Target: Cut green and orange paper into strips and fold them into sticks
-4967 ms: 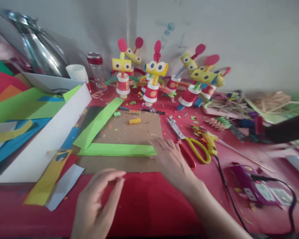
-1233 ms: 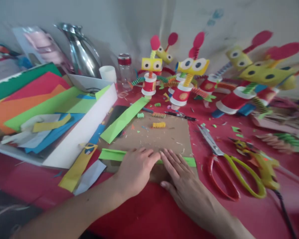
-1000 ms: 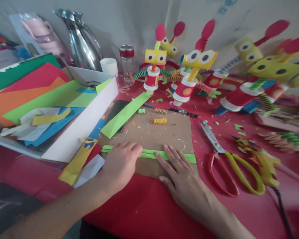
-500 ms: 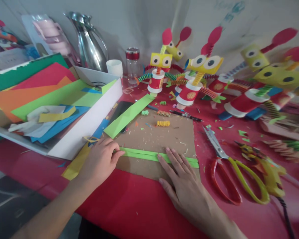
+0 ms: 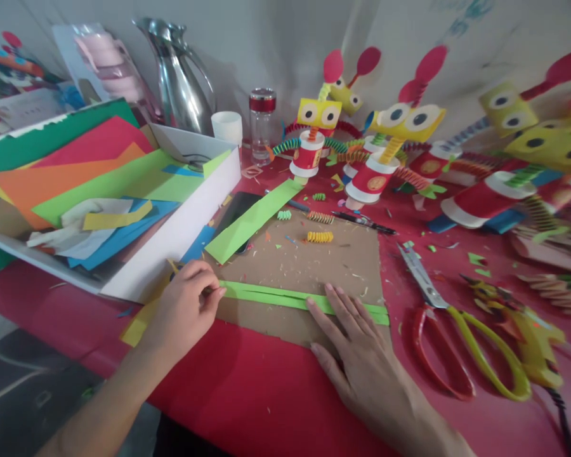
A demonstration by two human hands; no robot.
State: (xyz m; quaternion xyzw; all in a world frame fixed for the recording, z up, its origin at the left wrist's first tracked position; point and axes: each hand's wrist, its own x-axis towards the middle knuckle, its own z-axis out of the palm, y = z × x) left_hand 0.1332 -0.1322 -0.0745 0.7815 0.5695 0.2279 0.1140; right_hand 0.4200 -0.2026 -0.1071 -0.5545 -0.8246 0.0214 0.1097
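Two narrow green paper strips (image 5: 266, 293) lie side by side across the near part of a brown cardboard sheet (image 5: 285, 266), with a thin gap between them. My left hand (image 5: 190, 304) pinches their left end between thumb and fingers. Flat on the strips' right part rests my right hand (image 5: 356, 336), fingers stretched out and slightly apart. A wider green strip (image 5: 252, 222) slants across a dark phone (image 5: 238, 206) behind them. Small pleated paper springs, one of them yellow (image 5: 320, 237), sit on the far part of the cardboard.
Scissors (image 5: 433, 298) and a yellow glue gun (image 5: 535, 349) lie at right. At left stands a white box (image 5: 181, 222) of coloured paper. Several paper-cup figures (image 5: 374, 178), a glass bottle (image 5: 262, 127), a white cup (image 5: 227, 127) and a steel jug (image 5: 181, 82) stand behind.
The view has shifted slightly, so the scene sits a little further right. My left hand has moved slightly left relative to the cardboard, still pinching; my right hand stays flat on the strips.
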